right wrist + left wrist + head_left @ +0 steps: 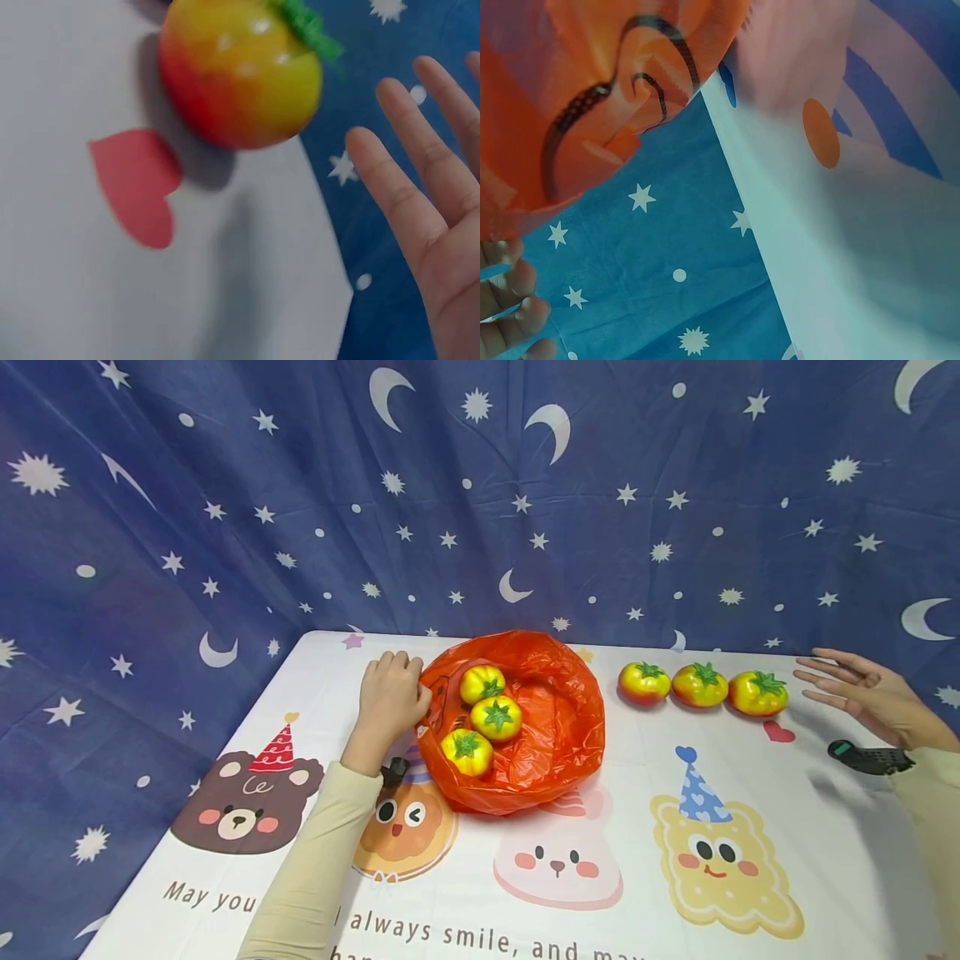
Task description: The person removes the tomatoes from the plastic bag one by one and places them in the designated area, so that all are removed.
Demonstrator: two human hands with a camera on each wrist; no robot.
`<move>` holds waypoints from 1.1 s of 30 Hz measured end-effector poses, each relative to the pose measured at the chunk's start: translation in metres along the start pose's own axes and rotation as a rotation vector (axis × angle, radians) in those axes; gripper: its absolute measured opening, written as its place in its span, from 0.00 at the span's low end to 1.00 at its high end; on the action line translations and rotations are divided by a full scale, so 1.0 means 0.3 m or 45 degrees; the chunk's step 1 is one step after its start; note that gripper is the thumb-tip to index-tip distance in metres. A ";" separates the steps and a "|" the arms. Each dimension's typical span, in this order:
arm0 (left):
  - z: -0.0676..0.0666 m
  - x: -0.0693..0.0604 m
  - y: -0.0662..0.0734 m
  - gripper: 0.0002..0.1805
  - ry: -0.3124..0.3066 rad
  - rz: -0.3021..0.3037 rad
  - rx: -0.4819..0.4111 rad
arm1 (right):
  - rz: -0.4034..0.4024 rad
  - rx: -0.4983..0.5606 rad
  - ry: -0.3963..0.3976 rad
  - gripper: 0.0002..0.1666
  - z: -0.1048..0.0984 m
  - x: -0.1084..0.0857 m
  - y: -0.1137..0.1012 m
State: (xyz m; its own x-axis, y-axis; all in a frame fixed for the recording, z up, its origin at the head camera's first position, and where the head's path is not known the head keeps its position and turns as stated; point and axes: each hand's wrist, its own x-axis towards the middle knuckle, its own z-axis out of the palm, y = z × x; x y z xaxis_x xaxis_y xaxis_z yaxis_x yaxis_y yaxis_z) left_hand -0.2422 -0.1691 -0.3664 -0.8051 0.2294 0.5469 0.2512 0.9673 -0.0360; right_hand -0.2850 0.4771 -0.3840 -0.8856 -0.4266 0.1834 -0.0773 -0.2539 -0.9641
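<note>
A red plastic bag [551, 735] stands with its mouth spread wide on the table, and three yellow-red tomatoes with green leaves lie inside it. The lowest of them is one tomato [467, 753] close to the bag's near left side. My left hand [392, 697] grips the bag's left rim with curled fingers; in the left wrist view the fingertips [525, 315] show below the orange-red plastic. On the right, my right hand [873, 689] hovers with fingers spread, holding nothing. Beside it sits the rightmost tomato [757, 694], apart from the fingers in the right wrist view.
In the same row are a middle tomato [699, 686] and a left tomato [643, 684], between the bag and the right hand. A white printed tablecloth [465, 877] covers the table. A blue starry curtain [450, 502] hangs behind the far edge.
</note>
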 end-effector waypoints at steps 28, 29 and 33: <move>-0.001 0.000 0.001 0.07 0.007 0.001 -0.009 | 0.027 -0.398 -0.265 0.35 0.375 0.262 -0.161; -0.001 0.000 0.001 0.07 0.006 0.000 -0.011 | 0.027 -0.417 -0.272 0.34 0.391 0.271 -0.160; -0.001 -0.001 0.001 0.07 0.008 0.001 -0.009 | 0.043 -0.470 -0.307 0.33 0.446 0.313 -0.151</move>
State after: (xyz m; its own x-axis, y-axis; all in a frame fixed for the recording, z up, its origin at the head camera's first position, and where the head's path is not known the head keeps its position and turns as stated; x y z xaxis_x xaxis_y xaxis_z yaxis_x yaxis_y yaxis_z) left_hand -0.2417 -0.1689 -0.3664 -0.8016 0.2292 0.5522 0.2555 0.9663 -0.0302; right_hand -0.3035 0.3325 -0.2974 -0.7615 -0.6311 0.1480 -0.2475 0.0720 -0.9662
